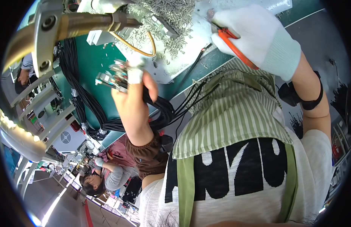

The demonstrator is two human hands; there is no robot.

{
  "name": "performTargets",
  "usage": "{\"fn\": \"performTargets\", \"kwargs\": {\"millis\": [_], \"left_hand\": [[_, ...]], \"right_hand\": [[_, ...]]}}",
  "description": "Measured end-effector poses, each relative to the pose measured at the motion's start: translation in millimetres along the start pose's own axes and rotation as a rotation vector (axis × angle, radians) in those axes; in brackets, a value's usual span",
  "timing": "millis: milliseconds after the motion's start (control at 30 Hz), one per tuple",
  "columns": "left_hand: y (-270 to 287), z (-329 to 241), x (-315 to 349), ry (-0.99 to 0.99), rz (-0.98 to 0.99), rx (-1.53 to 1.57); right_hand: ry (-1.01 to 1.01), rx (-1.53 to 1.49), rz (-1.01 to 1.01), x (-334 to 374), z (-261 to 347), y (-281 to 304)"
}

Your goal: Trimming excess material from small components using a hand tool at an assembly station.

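My left hand (130, 100) is closed around a bundle of black cables (162, 109), with white tape or a finger cover on one fingertip. The bundle's metallic and coloured ends (113, 77) stick out beyond the fingers, blurred. In a white knit glove, my right hand (257, 36) grips orange-handled cutters (236, 49), their jaws pointing left. Whether the jaws are apart is too small to tell. Below that glove, a lone black cable (192, 68) ends over the white sheet (168, 75), apart from the cutters.
Small metal pieces (181, 17) are heaped on the sheet around a small metal block (164, 26). A brass-coloured machine arm (84, 24) and a yellow tube (135, 50) reach in from the left. More black cables (75, 79) lie along the green table (98, 60). Another person (115, 176) sits at lower left.
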State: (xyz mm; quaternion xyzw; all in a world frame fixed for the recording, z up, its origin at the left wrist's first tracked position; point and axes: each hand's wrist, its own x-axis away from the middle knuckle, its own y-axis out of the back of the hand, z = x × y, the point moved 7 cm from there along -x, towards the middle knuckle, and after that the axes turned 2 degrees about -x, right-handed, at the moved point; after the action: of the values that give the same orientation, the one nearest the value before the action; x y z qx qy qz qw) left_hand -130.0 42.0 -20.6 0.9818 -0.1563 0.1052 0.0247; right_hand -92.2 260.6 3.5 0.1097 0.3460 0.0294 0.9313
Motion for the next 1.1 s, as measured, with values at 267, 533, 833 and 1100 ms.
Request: {"fn": "performTargets", "kwargs": {"millis": [267,533,833,1100], "left_hand": [[-55,4,37,0.157,0.311,-0.09],[-52,-19,42,-0.324,0.122,-0.248],[-56,-28,38,-0.442,0.486,-0.216],[-56,-16,42,-0.452,0.532,-0.233]], "right_hand": [[-0.368,0.016,0.099,12,13,-28],[-0.771,-0.562,0.11,38,8,-41],[-0.411,-0.588,0.045,58,5,-55],[-0.458,-0.173,-0.013,31,36,-34]]}}
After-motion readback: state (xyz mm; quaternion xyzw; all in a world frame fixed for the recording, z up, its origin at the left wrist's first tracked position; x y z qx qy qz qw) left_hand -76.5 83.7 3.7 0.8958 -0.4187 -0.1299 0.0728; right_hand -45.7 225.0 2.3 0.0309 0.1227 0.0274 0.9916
